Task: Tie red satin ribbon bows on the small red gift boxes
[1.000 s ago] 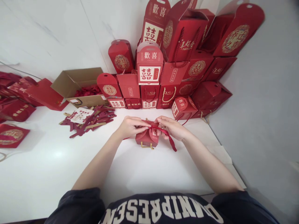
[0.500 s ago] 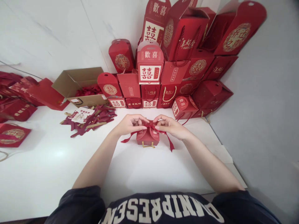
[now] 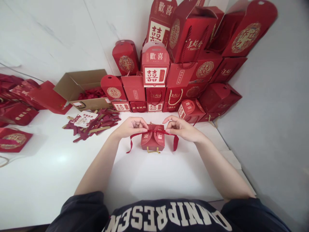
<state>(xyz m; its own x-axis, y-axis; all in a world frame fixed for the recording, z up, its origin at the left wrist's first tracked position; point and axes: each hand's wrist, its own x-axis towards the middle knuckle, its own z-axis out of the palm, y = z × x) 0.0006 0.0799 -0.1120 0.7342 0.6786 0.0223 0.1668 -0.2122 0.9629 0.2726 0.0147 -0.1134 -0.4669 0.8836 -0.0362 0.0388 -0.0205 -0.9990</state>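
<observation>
While hands [image 3: 131,127] pinch ribbon [image 3: 155,131], red box [image 3: 153,141] between them

Small box [image 3: 152,143]: smooth printed card. Ribbon [image 3: 176,142]: cloth, faint sheen. Handle [image 3: 153,151]: cord. Tabletop [image 3: 62,180]: smooth, glossy, light-reflecting. Carton [image 3: 94,104]: plain matt cardboard. Shirt [image 3: 84,209]: matt cloth.

A white wall [image 3: 60,35] with faint grey marble veining rises behind — a thin dark seam [image 3: 90,24] slants down it. On the right stands a plain grey wall [image 3: 277,129], smooth and duller. The white surface [image 3: 72,183] is glossy, catching one soft bright reflection [image 3: 61,158] toward the left — the light otherwise pale and even.
</observation>
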